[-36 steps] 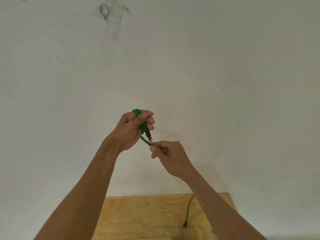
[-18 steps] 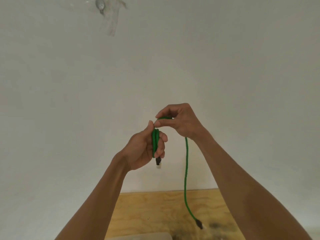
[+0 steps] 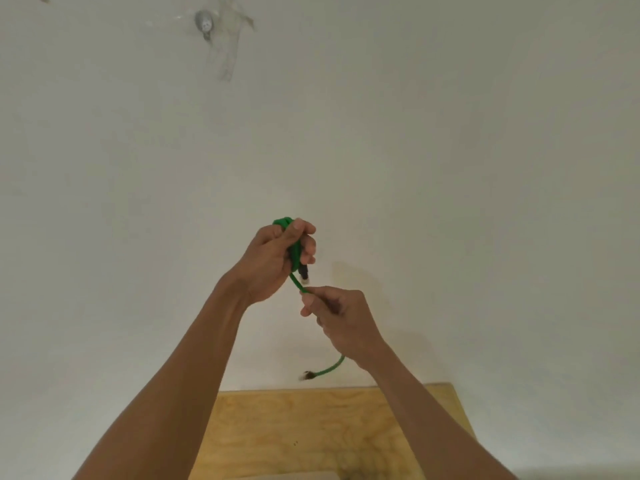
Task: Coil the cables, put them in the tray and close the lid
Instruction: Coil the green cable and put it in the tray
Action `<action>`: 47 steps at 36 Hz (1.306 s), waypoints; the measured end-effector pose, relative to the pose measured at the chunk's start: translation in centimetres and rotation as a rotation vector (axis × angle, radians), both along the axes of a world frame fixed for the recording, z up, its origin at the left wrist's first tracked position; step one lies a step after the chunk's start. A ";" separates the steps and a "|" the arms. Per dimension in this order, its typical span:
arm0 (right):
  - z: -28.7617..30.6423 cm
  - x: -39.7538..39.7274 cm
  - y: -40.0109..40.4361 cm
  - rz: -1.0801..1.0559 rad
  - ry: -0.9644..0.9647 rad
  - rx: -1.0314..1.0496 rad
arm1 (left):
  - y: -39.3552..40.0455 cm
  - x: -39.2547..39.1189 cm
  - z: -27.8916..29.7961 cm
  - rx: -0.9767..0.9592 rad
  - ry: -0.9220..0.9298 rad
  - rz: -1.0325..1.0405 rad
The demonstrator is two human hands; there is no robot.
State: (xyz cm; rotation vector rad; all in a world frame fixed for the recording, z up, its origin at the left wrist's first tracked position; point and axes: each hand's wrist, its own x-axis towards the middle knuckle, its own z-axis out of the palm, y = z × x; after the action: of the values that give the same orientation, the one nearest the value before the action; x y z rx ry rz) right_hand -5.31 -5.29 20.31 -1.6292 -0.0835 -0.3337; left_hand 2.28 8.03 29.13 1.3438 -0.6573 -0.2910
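in front of a plain white wall (image 3: 450,168), above a light plywood tabletop (image 3: 311,427), both bare arms are raised and a thin green cable (image 3: 295,252) is held between the two hands. the left hand (image 3: 273,261) is seen uppermost, its fingers and thumb curled round a bundle of several green loops; the top of the bundle shows above the thumb, and the fingertips (image 3: 309,244) are wrapped over its front. a dark plug with a pale tip (image 3: 304,274) is seen hanging just below the left hand's fingers. from the lower end of the bundle a short stretch of cable is led down and to the right into the right hand (image 3: 341,318), which is held just below and beside the left, apart from it. the cable is pinched there between the right thumb and curled forefinger, the other fingers being folded in toward the palm. the rest of the cable is hidden behind the right hand and wrist, and its free tail is seen emerging beneath the wrist, curving leftward and ending in a second dark plug (image 3: 306,375) that hangs in the air above the tabletop, not touching it. a pale flat edge (image 3: 294,475) is cut off by the bottom of the view; what it belongs to cannot be told. high on the wall a small grey round fitting (image 3: 204,24) is seen beside smeared marks.
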 end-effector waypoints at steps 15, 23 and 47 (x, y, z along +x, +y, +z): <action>9.8 0.7 -3.4 0.123 -0.207 -0.609 | 1.5 -2.3 -3.0 0.357 0.069 -0.088; 7.3 3.9 -4.7 0.162 -0.184 -0.141 | 0.4 -4.5 -2.4 0.057 0.308 -0.291; 3.4 -2.1 -0.5 -0.003 -0.074 -0.733 | 2.2 -0.9 -1.7 0.428 -0.215 0.123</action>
State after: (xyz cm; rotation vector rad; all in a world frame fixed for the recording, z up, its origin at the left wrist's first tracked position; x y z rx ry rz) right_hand -7.39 -5.81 23.76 -2.3404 -0.2851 -0.3903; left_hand 1.42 10.24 27.39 1.8366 -0.7121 -0.1937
